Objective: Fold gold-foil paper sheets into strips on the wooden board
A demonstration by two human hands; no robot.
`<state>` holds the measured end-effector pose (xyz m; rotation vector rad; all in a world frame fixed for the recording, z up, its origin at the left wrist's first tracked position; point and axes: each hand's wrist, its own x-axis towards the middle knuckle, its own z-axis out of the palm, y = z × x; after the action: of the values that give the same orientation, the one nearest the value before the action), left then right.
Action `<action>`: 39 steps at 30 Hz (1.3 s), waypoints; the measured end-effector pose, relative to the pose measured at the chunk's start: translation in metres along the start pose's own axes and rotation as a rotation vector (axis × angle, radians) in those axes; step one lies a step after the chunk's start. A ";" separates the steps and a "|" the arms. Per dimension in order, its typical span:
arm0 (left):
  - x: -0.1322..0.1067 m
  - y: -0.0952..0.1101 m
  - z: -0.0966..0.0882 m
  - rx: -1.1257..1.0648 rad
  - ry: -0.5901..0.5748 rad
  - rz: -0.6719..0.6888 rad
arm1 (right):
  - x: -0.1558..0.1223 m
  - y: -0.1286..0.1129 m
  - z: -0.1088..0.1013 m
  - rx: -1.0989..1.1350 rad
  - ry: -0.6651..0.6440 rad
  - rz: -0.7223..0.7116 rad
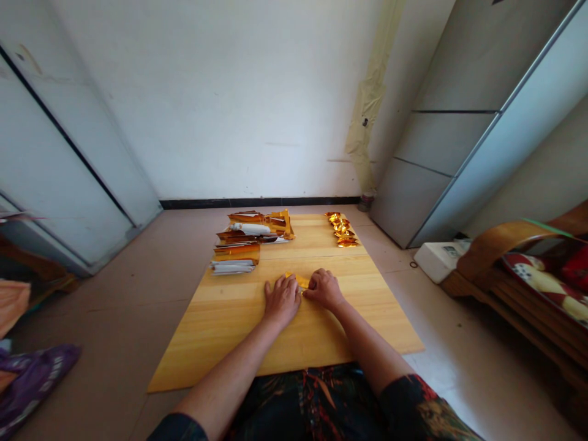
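Note:
A small piece of gold foil paper (301, 281) lies on the wooden board (248, 334), between my two hands and partly hidden by them. My left hand (282, 300) presses the paper's left side, its fingers bent over it and its thumb at the near edge. At the right side, my right hand (325, 288) pinches the paper between thumb and fingers. Beyond my right hand, several folded shiny gold foil pieces (342, 230) sit in a row. Stacks of gold and white paper sheets (237, 253) are at the board's far left, with a white roll-like bundle (250, 229) on top.
A white wall (229, 110) rises behind the board. To the right stand a grey refrigerator (427, 141), a white box (434, 260) and a wooden seat (519, 300) with patterned cloth. A purple bag (39, 380) lies on the floor at the left.

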<state>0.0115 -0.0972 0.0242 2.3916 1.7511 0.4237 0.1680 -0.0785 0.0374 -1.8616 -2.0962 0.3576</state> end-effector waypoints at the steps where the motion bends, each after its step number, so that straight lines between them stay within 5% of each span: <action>1: 0.000 0.000 0.000 0.002 -0.004 -0.002 | 0.000 -0.001 0.001 -0.006 0.004 0.006; 39: 0.002 0.002 0.003 -0.004 0.002 -0.028 | 0.003 0.005 -0.003 0.039 -0.027 0.026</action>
<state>0.0146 -0.0957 0.0220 2.3619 1.7797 0.4256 0.1732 -0.0752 0.0381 -1.8731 -2.0692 0.4294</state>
